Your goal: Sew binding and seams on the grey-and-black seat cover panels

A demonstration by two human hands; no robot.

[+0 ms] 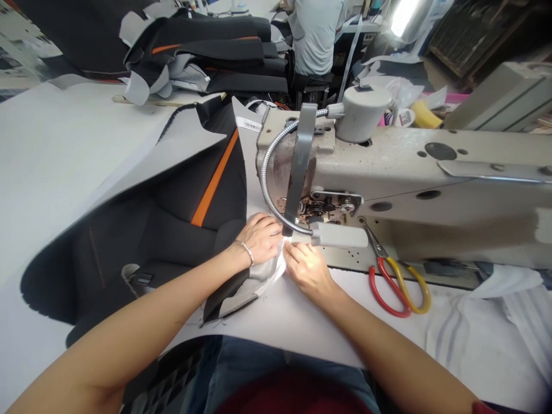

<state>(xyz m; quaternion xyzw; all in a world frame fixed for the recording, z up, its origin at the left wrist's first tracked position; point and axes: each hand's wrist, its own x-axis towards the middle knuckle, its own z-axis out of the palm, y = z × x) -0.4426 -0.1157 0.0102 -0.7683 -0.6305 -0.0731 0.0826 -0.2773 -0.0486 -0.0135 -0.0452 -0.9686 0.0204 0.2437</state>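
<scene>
A large black padded fabric cover (142,201) with an orange stripe (214,179) spreads to the left of the sewing machine (388,167). My left hand (261,238), with a bracelet at the wrist, presses on the cover's pale edge beside the needle area; its fingers look curled over the fabric. Close by on the right, my right hand (307,265) has its fingers closed on a white strip (276,276) along that edge. The needle and presser foot are hidden behind the gooseneck lamp (340,234) and a metal bar.
Red-and-yellow-handled scissors (399,282) lie right of my right hand, against the machine bed. White cloth (495,322) lies at the far right. Dark covers (215,52) are piled at the back. A person (317,37) sits beyond the machine.
</scene>
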